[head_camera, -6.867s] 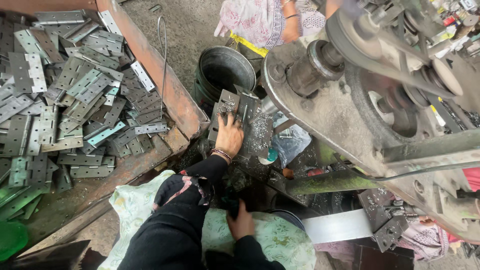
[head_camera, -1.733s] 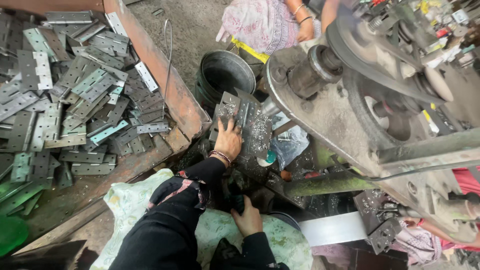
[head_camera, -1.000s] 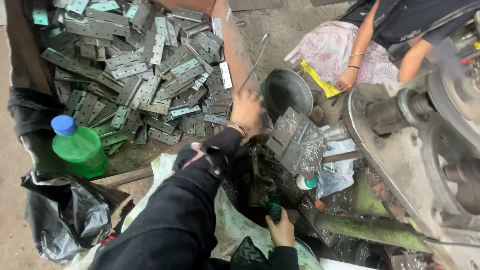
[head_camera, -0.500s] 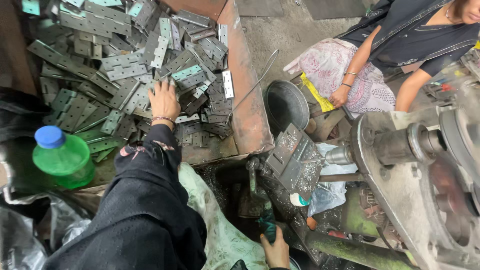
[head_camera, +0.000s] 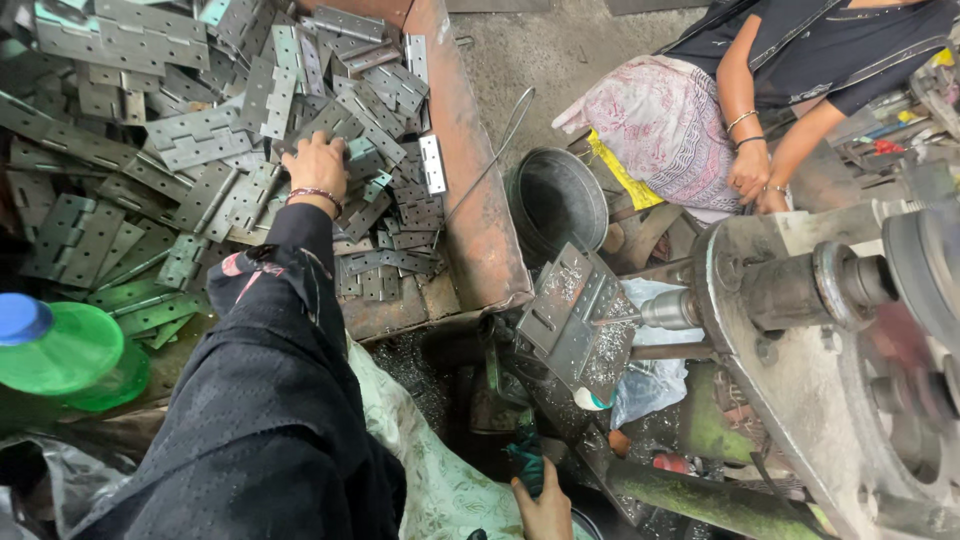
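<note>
Left hand (head_camera: 315, 165) laid palm-down, fingers curled onto one hinge (head_camera: 330, 120) atop the hinge heap (head_camera: 150, 150) in the rusty tray (head_camera: 470, 200), within easy reach. Right hand (head_camera: 545, 505) wrapped round a green lever handle (head_camera: 528, 455), beside the drill chuck (head_camera: 668, 310).

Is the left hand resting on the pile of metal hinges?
Yes, the left hand lies palm down on the heap of grey metal hinges in the rusty tray.

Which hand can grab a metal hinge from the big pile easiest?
Probably the left hand: it rests on the pile of hinges. The right hand is down by a green handle, away from the pile.
</note>
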